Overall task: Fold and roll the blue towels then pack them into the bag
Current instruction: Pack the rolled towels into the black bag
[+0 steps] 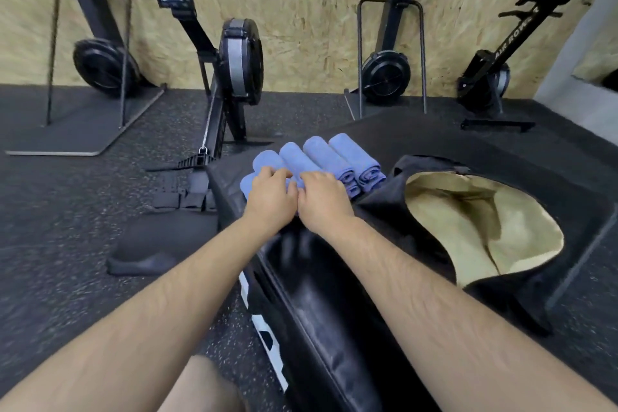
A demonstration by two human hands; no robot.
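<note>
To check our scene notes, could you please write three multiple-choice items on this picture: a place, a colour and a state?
1. Where do the rolled towels lie? A) on the black pad, left of the bag B) in the bag C) on the floor
2. What colour is the bag's lining? A) red B) white C) tan
3. How is the bag? A) zipped shut B) open C) hung on a wall
Answers: 1 A, they sit on the pad beside the bag; 2 C, its inside shows tan; 3 B, its mouth gapes.
</note>
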